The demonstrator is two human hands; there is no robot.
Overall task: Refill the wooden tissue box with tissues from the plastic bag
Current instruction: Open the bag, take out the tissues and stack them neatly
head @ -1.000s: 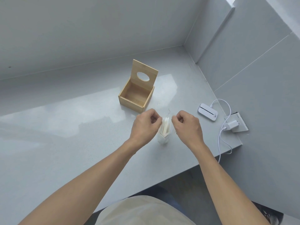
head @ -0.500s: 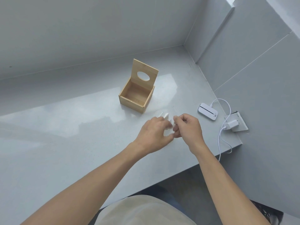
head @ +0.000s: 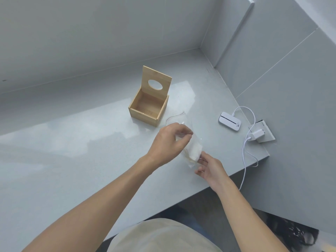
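Holding clear plastic bag (head: 189, 142) above table (head: 72, 160), near wooden box (head: 148, 106): left hand (head: 169, 140) pinches top, right hand (head: 209, 168) pinches bottom. Tissues (head: 194, 151) light, soft; bag slippery, so probably best pinched by tissue edge.

Likely a home or office nook: smooth pale-grey stone bench (head: 54, 160) set betw. plain grey tiled walls (head: 272, 79); small white pocket router (head: 229, 121) w/ white charger plug (head: 257, 134) seen nearby.

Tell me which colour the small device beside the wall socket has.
White, with a thin dark stripe along its top: the small device, seen in the head view.
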